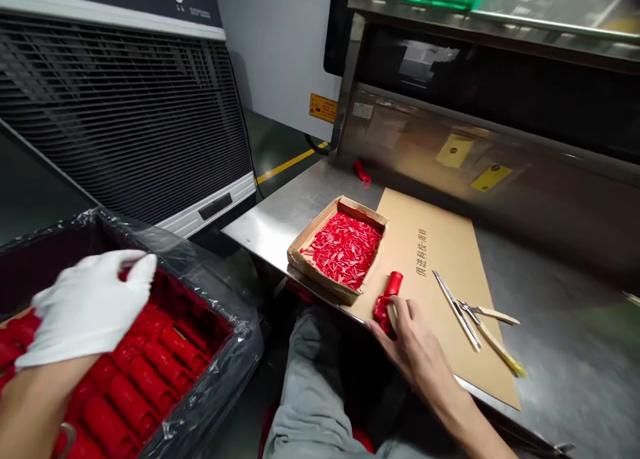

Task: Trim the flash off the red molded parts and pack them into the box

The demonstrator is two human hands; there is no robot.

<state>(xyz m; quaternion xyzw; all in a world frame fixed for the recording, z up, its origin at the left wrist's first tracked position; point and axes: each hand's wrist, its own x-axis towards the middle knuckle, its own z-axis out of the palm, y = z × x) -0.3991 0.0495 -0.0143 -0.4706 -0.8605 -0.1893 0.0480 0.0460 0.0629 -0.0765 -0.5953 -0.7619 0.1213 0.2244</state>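
My left hand, in a white glove, hangs over a bin lined with clear-black plastic. Its thumb stands off from the bent forefinger, and no object shows between them; the other fingertips are hidden. Below it lie rows of red plastic tube-shaped parts. My bare right hand grips another red tube-shaped part by its near end, above the front edge of a cardboard sheet. The fingers cover some of this part. Just left of it stands a shallow cardboard tray full of small red plastic scraps.
A craft knife and pliers with pale handles lie on the cardboard. Farther back on the metal table rests a small red piece. A large black-grilled machine rises behind the bin, and a metal shelf overhangs the table.
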